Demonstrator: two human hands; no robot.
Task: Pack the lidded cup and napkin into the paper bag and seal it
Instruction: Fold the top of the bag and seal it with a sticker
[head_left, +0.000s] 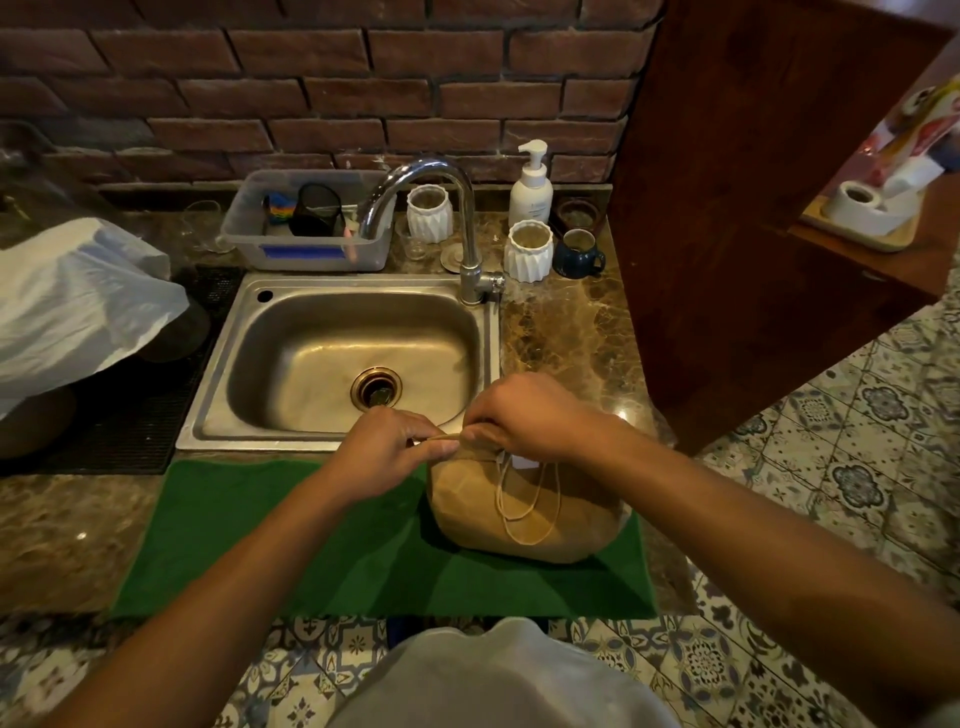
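The paper bag stood on the green mat just in front of the steel sink, bulging, its long axis upright and its mouth pointing up. Both hands met at that mouth: the left hand and right hand each pinched the folded top edge. The cord handles hung slack down the near face. Cup and napkin were hidden, presumably inside. This looked like the sealing step; next, the fold would need pressing flat and fastening, perhaps with the white tab at the rim.
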